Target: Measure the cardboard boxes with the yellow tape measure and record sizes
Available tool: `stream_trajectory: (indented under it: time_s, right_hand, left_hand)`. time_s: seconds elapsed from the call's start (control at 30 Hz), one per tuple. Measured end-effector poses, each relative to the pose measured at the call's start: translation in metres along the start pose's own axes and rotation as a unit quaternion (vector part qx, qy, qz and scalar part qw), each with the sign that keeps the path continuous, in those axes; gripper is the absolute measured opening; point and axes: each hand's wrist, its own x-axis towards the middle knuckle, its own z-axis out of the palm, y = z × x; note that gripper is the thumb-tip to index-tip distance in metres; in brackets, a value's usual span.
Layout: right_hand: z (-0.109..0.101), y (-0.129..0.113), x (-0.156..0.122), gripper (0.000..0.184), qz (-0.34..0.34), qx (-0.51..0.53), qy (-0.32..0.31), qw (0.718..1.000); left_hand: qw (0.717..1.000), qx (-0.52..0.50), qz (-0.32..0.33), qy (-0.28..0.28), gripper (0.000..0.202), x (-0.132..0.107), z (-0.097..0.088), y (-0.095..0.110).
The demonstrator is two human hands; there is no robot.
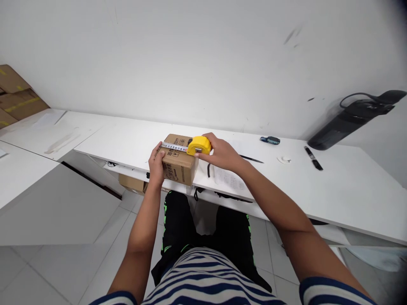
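Note:
A small brown cardboard box (179, 169) with dark printing sits at the front edge of the white desk. My left hand (156, 165) grips its left side, with the thumb on the near face. Across the box top lies the white numbered blade (174, 147) of a tape measure, its end by my left fingertips. The yellow tape measure case (199, 145) is at the box's right end, held between the thumb and fingers of my right hand (222, 152).
Right of the box are a written paper sheet (229, 178) and a thin black pen-like stick (252, 159). Farther right lie a dark blue object (270, 140), a black marker (313, 158) and a black bottle (345, 123). Cardboard boxes (20, 99) stand far left. A wall backs the desk.

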Motion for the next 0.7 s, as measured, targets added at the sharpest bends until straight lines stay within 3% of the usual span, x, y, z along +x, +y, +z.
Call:
stream_trajectory:
  time_s: [0.23,0.37,0.43,0.53,0.7]
  right_hand:
    - [0.047,-0.047,0.071,0.042,-0.081,-0.081,-0.024,0.993]
    - [0.058,-0.059,0.089,0.041,-0.128,-0.089,-0.010,0.988]
    - [0.050,-0.055,0.083,0.046,-0.132,-0.069,0.038,0.988]
    - [0.026,-0.032,0.054,0.057,-0.075,0.008,0.147,0.986]
    - [-0.024,0.031,-0.005,0.073,0.027,0.140,0.347,0.927]
  left_hand:
    - [0.999,-0.026,-0.021,0.019,0.051,-0.001,0.001,0.001]
    - [0.998,-0.039,-0.009,0.041,0.053,-0.006,-0.002,-0.005]
    - [0.998,-0.037,0.002,0.052,0.051,-0.007,0.000,-0.009]
    - [0.996,-0.033,0.025,0.078,0.047,0.000,0.009,-0.015]
    - [0.997,-0.041,0.027,0.053,0.038,0.046,0.028,-0.020]
